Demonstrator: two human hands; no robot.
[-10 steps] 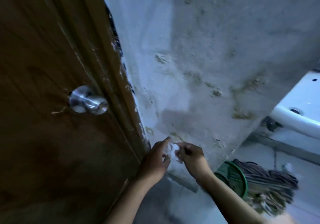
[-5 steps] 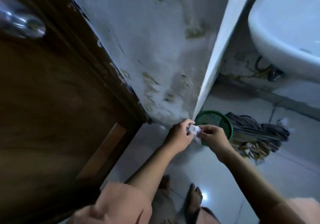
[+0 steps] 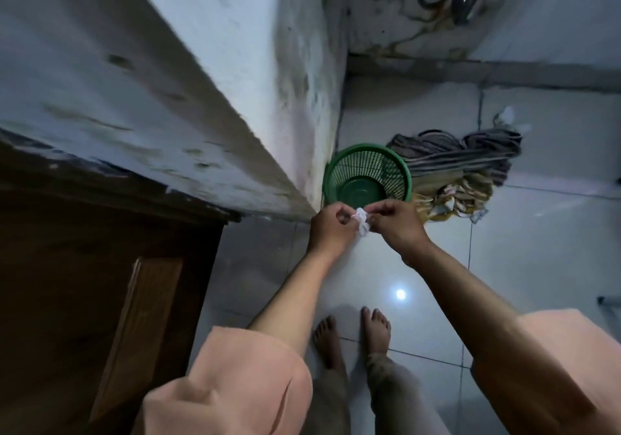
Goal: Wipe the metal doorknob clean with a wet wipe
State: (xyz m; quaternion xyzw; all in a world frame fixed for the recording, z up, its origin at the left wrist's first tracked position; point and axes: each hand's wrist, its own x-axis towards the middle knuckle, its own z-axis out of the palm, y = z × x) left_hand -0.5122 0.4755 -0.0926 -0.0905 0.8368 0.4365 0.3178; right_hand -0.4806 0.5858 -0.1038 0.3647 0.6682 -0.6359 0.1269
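Just in front of the green basket, the left hand and right hand both pinched the small wet wipe, fingers closed. Seemingly preparing it; the doorknob, out of view, must be reached next.

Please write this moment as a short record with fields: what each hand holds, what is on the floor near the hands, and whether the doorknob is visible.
left hand: pinches the wet wipe
right hand: pinches the same wipe from the other side
wipe state: small, white, crumpled, between both hands
green basket: on the floor by the wall corner, beyond the hands
cloth pile: on the floor, right of the basket
wooden door: at left
doorknob: not in view
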